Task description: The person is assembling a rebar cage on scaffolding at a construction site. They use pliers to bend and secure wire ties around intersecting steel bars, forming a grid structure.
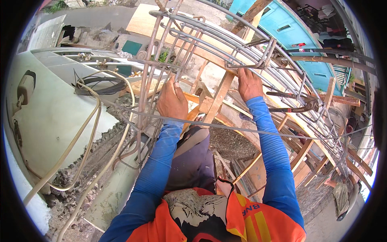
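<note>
A long cage of grey steel reinforcing bars (205,25) runs from the top middle toward the lower right, with square stirrups (264,52) around it. My left hand (172,101) is closed at the upright bars (148,72) on the left, its fingertips pressed around a thin bar. Further right, my right hand (249,84) reaches up to the cage's near side, fingers curled onto a stirrup's lower edge. A pair of pincers (310,105) lies on the bars right of that hand, its two handles spread apart. Blue sleeves cover both my forearms.
Wooden planks and props (219,97) stand below the cage, over a gravel heap (231,141). Coiled black cable (107,85) and a pale hose (86,149) lie at left by a broken wall edge. A thin cable (217,127) crosses before my forearms. Turquoise doors (290,30) stand beyond.
</note>
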`<state>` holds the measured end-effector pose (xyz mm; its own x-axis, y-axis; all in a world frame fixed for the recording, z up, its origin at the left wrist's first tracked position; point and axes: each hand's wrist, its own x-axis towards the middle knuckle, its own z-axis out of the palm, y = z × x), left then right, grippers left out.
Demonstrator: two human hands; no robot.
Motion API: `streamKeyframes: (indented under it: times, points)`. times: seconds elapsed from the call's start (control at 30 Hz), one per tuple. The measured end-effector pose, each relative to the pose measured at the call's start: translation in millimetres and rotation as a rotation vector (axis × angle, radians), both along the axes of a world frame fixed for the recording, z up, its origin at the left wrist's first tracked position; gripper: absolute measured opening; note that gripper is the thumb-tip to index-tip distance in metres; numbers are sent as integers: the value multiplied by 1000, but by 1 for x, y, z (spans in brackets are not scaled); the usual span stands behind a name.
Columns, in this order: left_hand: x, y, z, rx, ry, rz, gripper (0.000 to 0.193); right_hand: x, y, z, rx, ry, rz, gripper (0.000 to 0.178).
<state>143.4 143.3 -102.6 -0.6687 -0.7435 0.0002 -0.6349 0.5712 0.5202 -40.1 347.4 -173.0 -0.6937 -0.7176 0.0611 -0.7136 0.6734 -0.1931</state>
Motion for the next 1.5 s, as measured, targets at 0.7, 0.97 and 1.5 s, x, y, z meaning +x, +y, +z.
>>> streamKeyframes:
  times: [0.7, 0.97, 1.5]
  points:
    - [15, 11, -14, -218, 14, -64, 37, 4, 9, -15, -87, 276, 118, 18]
    - [17, 17, -15, -274, 47, -52, 32, 34, 0, -16, -475, 378, 23, 25]
    - [32, 30, -48, -19, 433, -151, 35, 19, -129, 12, -212, -78, 22, 30]
